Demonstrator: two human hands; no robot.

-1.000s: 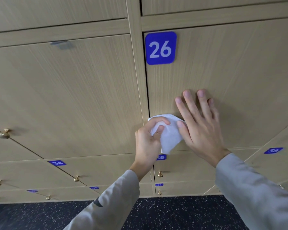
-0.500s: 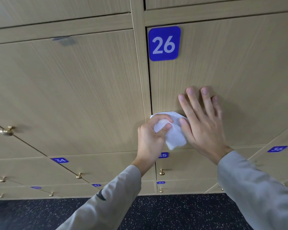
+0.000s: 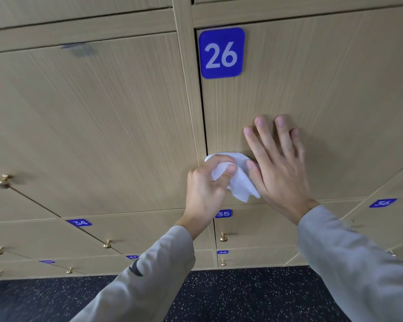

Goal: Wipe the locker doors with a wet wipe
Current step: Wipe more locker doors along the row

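left hand (image 3: 204,189) grips a crumpled white wet wipe (image 3: 239,180), fingers and thumb curled round it, holding it against the lower left corner of locker door 26 (image 3: 323,89), right at the dark gap beside the vertical divider (image 3: 186,89). right hand (image 3: 279,168) holds nothing, flat on the same door with fingers straight and spread, thumb touching the wipe's right edge. part of the wipe hangs loose below the left fingers, just above the door's bottom edge. blue number plate 26 (image 3: 221,53) sits in the door's top left corner, well above both hands. neighbouring door on the left (image 3: 91,126) has a dark smudge (image 3: 78,48) near its top and a brass knob (image 3: 0,181) at its far left. lower rows carry blue plates 34 (image 3: 79,222), 35 (image 3: 223,213) and 36 (image 3: 382,202), each with small brass knobs. every locker in view is closed, so contents can't be told. grey sleeves (image 3: 358,263) on both arms, dark speckled floor (image 3: 230,296) below
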